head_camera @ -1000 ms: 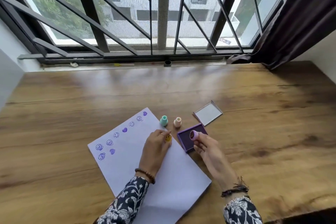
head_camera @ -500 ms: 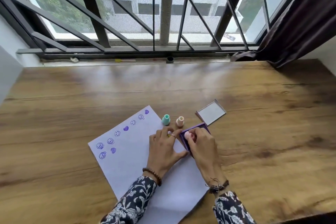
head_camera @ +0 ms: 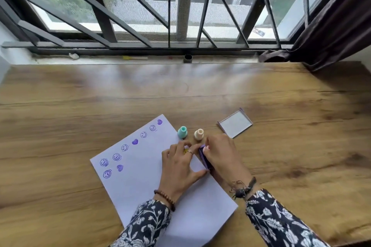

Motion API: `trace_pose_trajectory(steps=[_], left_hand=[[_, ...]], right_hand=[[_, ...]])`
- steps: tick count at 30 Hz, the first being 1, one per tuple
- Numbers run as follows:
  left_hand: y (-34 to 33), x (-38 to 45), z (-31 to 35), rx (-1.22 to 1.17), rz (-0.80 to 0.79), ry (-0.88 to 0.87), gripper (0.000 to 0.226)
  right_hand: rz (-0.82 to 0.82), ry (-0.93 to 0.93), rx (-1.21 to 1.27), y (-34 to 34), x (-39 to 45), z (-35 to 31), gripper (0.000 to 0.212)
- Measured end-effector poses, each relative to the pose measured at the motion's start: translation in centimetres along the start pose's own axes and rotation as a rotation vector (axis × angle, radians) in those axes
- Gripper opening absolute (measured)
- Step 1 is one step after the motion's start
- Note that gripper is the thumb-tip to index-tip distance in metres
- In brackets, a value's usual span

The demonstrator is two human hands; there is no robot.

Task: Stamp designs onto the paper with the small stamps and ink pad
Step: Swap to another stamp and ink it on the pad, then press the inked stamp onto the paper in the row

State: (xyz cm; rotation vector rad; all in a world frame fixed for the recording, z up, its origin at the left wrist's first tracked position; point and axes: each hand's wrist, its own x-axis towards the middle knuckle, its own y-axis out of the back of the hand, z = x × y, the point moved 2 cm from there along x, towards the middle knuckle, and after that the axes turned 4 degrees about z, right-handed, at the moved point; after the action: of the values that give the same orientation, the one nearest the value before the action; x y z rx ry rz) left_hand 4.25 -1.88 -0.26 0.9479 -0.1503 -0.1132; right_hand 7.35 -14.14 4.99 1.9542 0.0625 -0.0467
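**Two hands crowd the ink pad**

Largest first: paper lies left of the ink pad, touching it. My right hand covers the pad, grip closed, contents hidden. My left hand steadies it, fingers curled. Pressing unevenly could tip the pad, smearing ink onto paper.

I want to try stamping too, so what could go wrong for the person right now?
1. The right hand is pressing down over the purple ink pad, so ink might get on the fingers and smudge the paper.
2. The teal stamp and cream stamp stand just beyond both hands; a bump could tip them over.
3. The left hand rests on the paper, and sliding it could shift the sheet.
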Motion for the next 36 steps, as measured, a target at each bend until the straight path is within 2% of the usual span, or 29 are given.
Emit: trace_pose_trajectory(steps=[7,12,15,17,20,22,25,28,36], left_hand=[[0.0,-0.1,0.1,-0.018,-0.001,-0.009,0.063],[1.0,-1.3,-0.4,-0.003,-0.026,-0.045,0.08],[3.1,-3.5,-2.2,0.026,0.101,-0.031,0.073],[5.0,-5.3,-4.3,0.057,0.204,0.011,0.069],[7.9,-7.6,-7.8,0.1,0.318,0.101,0.067],[9.6,-8.6,-9.9,0.13,0.336,0.186,0.067],[11.0,-9.3,-12.7,0.141,0.271,0.286,0.075],[10.9,-9.4,-14.3,0.142,0.162,0.299,0.084],[10.6,-9.4,-14.8,0.134,0.168,0.283,0.086]], right_hand=[[0.03,0.076,-0.021,-0.6,-1.2,-0.2,0.011],[0.045,-0.134,0.136,-0.2,-1.6,0.8,0.015],[0.163,-0.215,0.261,-0.3,-3.0,-0.3,0.012],[0.207,-0.21,0.429,-1.1,-4.2,-2.9,0.005],[0.161,-0.173,0.65,-3.5,-5.2,-7.7,0.008],[0.127,-0.117,0.694,-5.1,-5.4,-10.4,0.008],[0.112,-0.032,0.615,-6.7,-4.9,-13.1,0.007],[0.09,0.005,0.501,-7.5,-3.9,-14.4,0.011],[0.029,0.127,0.227,-8.5,-3.5,-15.9,0.016]])
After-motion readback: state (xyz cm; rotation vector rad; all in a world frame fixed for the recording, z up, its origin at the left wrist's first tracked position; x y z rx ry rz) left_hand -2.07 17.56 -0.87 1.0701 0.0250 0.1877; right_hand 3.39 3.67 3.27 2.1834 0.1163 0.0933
